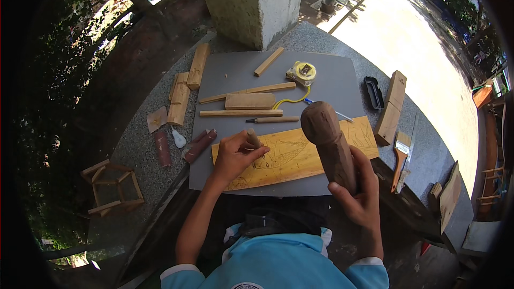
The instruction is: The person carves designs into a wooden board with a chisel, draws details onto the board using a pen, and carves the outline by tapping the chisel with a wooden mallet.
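Observation:
A yellow wooden board [289,174] with pencilled fish drawings lies on the grey panel [321,75]. My left hand [234,154] grips an upright wooden-handled tool [252,137] over the drawing, probably a chisel; its tip is hidden. My right hand [360,198] is closed round a dark brown carved wooden mallet [337,163], its rounded head raised above the board. Just behind the board lie a slim chisel [273,119], wooden strips [241,113], a short block [249,101], a blue pen [336,113] and a yellow tape measure [301,73].
A concrete pillar [247,5] stands behind the curved stone tabletop [139,144]. Left lie a pentagonal wooden frame [134,187], wood blocks [198,67], red sandpaper rolls [161,147] and a white squeeze bottle [178,138]. Right are a long block [390,107], a black case [373,92] and a brush [399,160].

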The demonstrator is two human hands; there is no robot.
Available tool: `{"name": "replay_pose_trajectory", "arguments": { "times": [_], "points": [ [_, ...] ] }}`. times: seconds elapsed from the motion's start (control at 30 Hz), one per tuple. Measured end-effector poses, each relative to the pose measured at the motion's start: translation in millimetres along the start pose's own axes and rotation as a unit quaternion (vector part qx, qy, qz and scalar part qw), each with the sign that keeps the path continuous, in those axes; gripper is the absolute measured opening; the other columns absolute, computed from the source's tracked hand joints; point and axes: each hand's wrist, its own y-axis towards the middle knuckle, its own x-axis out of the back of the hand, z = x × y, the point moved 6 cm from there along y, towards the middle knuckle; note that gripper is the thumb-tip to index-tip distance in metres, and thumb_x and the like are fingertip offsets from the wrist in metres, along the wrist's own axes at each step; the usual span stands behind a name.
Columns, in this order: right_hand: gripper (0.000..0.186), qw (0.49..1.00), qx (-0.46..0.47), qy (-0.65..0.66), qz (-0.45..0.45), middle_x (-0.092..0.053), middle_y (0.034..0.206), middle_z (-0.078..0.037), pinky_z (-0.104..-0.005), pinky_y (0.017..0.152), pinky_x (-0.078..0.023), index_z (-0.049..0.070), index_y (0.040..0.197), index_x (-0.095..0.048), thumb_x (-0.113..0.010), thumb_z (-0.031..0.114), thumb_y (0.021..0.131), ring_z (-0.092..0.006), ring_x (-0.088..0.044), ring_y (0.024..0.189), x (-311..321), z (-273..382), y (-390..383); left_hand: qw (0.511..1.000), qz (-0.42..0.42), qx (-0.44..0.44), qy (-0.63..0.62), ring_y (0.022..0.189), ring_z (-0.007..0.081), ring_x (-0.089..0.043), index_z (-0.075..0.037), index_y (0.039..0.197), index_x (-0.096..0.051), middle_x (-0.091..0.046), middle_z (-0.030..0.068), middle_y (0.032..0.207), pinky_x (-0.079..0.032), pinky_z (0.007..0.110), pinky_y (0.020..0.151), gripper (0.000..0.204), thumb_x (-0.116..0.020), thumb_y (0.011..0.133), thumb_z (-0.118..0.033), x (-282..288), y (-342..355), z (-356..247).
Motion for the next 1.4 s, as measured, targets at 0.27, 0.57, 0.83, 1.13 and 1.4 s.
{"name": "replay_pose_trajectory", "arguments": {
  "times": [0.27, 0.57, 0.83, 1.13, 1.4],
  "points": [
    [0.063, 0.987, 0.06, -0.09, 0.115, -0.055, 0.107, -0.026, -0.0407, 0.08, -0.045, 0.003, 0.128, -0.038, -0.067, 0.011, 0.073, -0.0386, -0.058, 0.096, -15, 44, 19, 1.0, -0.014, 0.014, 0.004, 0.07, 0.0169, -0.066, 0.0, 0.083, -0.058, -0.065, 0.0099, 0.073, -0.055, 0.027, 0.063, 0.02, -0.072, 0.072, -0.008, 0, -4, -6],
    [0.061, 0.968, 0.232, -0.051, 0.077, -0.057, 0.105, -0.023, -0.0337, 0.078, -0.047, 0.002, 0.124, -0.047, -0.068, 0.005, 0.067, -0.034, -0.06, 0.095, -22, 99, 34, 0.997, -0.06, -0.048, 0.015, 0.071, 0.0189, -0.066, 0.002, 0.088, -0.061, -0.066, 0.0117, 0.078, -0.054, 0.028, 0.062, 0.023, -0.071, 0.068, -0.004, 7, -5, -18],
    [0.057, 0.951, 0.212, -0.158, 0.158, -0.055, 0.095, -0.017, -0.0394, 0.058, -0.049, 0.012, 0.126, -0.047, -0.063, 0.008, 0.072, -0.0336, -0.06, 0.072, -42, 80, 37, 0.995, -0.061, -0.08, 0.027, 0.071, 0.0212, -0.066, 0.002, 0.083, -0.062, -0.066, 0.0118, 0.075, -0.054, 0.028, 0.062, 0.018, -0.07, 0.07, -0.005, 4, 1, -23],
    [0.064, 0.954, 0.197, -0.181, 0.133, -0.054, 0.109, -0.022, -0.0352, 0.072, -0.05, 0.009, 0.127, -0.047, -0.069, -0.001, 0.068, -0.034, -0.06, 0.093, -40, 77, 36, 0.999, -0.006, -0.032, 0.016, 0.073, 0.0206, -0.066, 0.001, 0.084, -0.061, -0.066, 0.0126, 0.077, -0.055, 0.028, 0.063, 0.02, -0.071, 0.07, -0.008, 0, -3, -7],
    [0.061, 0.973, 0.185, -0.108, 0.084, -0.054, 0.109, -0.022, -0.0353, 0.073, -0.049, 0.009, 0.126, -0.048, -0.068, 0.001, 0.069, -0.0333, -0.06, 0.091, -26, 64, 32, 0.998, -0.016, 0.009, 0.062, 0.072, 0.0172, -0.066, 0.0, 0.076, -0.056, -0.064, 0.0105, 0.07, -0.054, 0.028, 0.063, 0.02, -0.073, 0.072, -0.01, -3, -10, -11]
  ]
}}
